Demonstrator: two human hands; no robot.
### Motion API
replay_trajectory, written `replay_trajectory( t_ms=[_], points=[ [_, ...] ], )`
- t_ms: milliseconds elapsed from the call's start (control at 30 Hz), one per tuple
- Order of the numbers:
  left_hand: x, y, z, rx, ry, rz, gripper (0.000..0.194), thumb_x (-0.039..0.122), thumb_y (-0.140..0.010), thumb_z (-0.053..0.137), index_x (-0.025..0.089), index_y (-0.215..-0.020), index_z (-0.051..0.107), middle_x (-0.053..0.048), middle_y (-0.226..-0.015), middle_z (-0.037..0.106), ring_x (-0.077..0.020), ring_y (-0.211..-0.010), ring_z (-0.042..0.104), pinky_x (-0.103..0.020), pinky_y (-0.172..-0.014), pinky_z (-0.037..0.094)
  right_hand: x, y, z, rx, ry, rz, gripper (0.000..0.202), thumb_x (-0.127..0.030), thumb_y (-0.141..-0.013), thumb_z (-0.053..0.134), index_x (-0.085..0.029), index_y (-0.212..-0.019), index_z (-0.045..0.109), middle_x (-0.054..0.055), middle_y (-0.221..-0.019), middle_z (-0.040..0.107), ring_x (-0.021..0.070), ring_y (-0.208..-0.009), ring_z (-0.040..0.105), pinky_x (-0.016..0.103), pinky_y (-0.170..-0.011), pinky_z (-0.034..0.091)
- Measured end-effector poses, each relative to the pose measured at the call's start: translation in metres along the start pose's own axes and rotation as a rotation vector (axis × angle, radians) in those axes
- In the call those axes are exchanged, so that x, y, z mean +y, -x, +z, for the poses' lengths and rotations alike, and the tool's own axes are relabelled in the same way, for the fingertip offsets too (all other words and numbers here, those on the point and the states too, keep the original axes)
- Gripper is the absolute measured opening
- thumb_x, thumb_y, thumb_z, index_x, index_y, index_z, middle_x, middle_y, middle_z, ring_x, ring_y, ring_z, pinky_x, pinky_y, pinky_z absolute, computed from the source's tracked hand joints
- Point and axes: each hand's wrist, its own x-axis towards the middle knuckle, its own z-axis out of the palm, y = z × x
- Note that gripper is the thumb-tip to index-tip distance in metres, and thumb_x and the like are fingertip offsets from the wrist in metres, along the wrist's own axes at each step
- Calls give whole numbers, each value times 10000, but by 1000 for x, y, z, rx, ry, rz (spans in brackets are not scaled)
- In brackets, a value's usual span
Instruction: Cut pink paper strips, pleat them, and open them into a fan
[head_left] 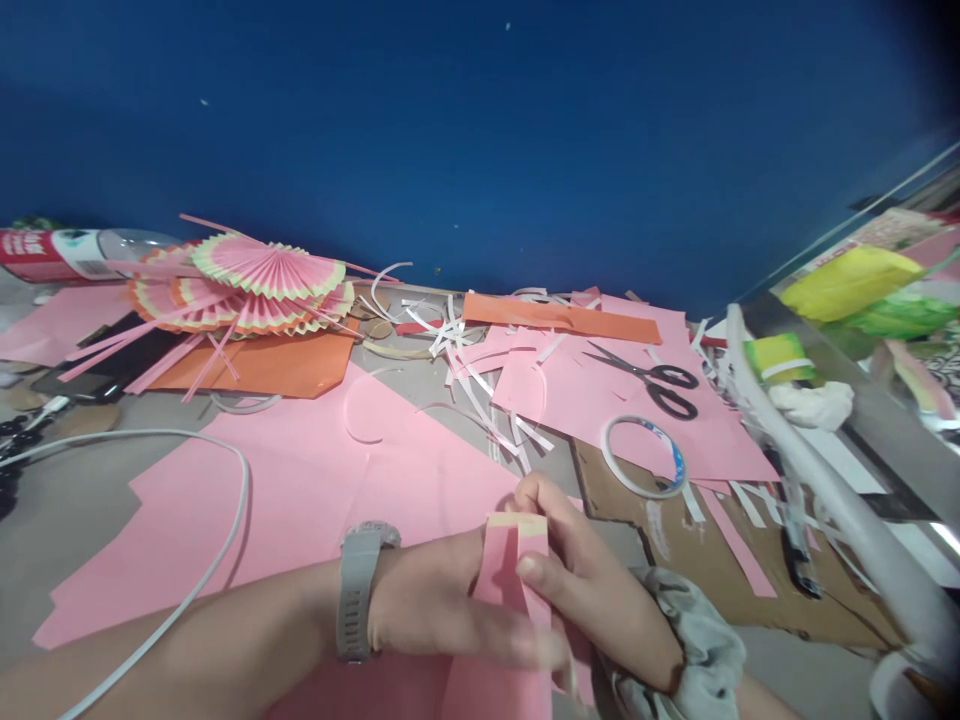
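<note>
A folded pink paper strip (496, 566) with a pale yellow edge stands between my hands at the bottom centre. My left hand (450, 610), with a grey watch on its wrist, reaches across the strip; its fingers are blurred and lie against the paper. My right hand (570, 560) pinches the strip's upper right side between thumb and fingers, with a grey-green scrunchie at the wrist. Large pink paper (300, 480) lies under and left of my hands.
Black-handled scissors (649, 377) lie on pink paper at the right, above a tape roll (643, 457) and brown cardboard (697, 560). Pleated paper fans (266, 265) and a bottle (75, 254) are at the left. A white cable (244, 480) loops over the left forearm.
</note>
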Motion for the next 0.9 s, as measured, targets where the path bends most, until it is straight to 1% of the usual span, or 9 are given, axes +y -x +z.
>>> replay_trajectory(
  t_ms=[67,200,367,467,567,667,733,800,900],
  points=[
    [-4,-2,-4,10,13,-79,266,411,-729,615,155,-711,544,-10,-658,539,-153,-621,570,-323,-694,492,-1,-2,-1,-19,31,-32,377,-569,-780,489,-210,-778,375,-21,-697,397,121,-620,379,237,-556,367],
    [-13,-2,-11,-51,171,-134,296,360,-735,565,149,-541,489,26,-492,436,-140,-494,547,-344,-649,504,-1,0,-5,-34,69,-93,326,-504,-880,333,-204,-764,378,-12,-710,382,129,-635,371,259,-584,350],
    [-11,-2,-14,-130,316,-206,135,200,-626,590,145,-538,504,41,-434,434,-146,-434,535,-333,-562,500,-3,2,-6,-63,132,-39,259,-413,-901,352,-206,-746,358,-15,-716,363,132,-668,375,268,-608,338],
    [-8,-1,-15,-116,380,-275,12,158,-628,533,147,-626,536,33,-476,493,-138,-428,531,-313,-538,492,-6,2,-6,-106,156,9,247,-411,-902,354,-205,-766,362,-15,-729,372,130,-673,373,265,-610,338],
    [-11,0,-16,-156,396,-329,93,215,-655,520,137,-625,560,13,-489,527,-133,-399,524,-297,-490,486,-8,2,-6,-137,190,25,252,-403,-900,358,-202,-747,362,-13,-723,387,129,-664,382,265,-600,339],
    [-12,-1,-15,-131,284,-355,369,436,-757,502,129,-561,558,-15,-487,550,-133,-383,529,-298,-474,491,-9,3,-7,-128,221,8,262,-371,-899,372,-203,-700,337,-22,-692,369,120,-631,372,260,-586,339],
    [-10,-3,-12,-121,174,-343,503,587,-752,483,132,-550,560,-25,-509,575,-137,-414,557,-293,-493,502,-9,4,-8,-130,230,-16,259,-343,-897,380,-204,-686,328,-24,-687,363,119,-634,377,257,-594,346],
    [-5,-4,-8,-120,91,-319,522,624,-734,493,134,-581,585,-22,-542,596,-143,-476,595,-280,-527,509,-9,4,-9,-134,224,-35,230,-326,-895,388,-203,-704,352,-19,-702,380,124,-657,397,257,-611,359],
    [1,-4,-5,-106,61,-306,464,571,-751,523,128,-673,635,-10,-574,608,-153,-556,629,-278,-579,513,-9,4,-11,-142,199,-39,180,-332,-894,393,-203,-769,402,-7,-743,422,133,-693,426,258,-626,372]
  ],
)
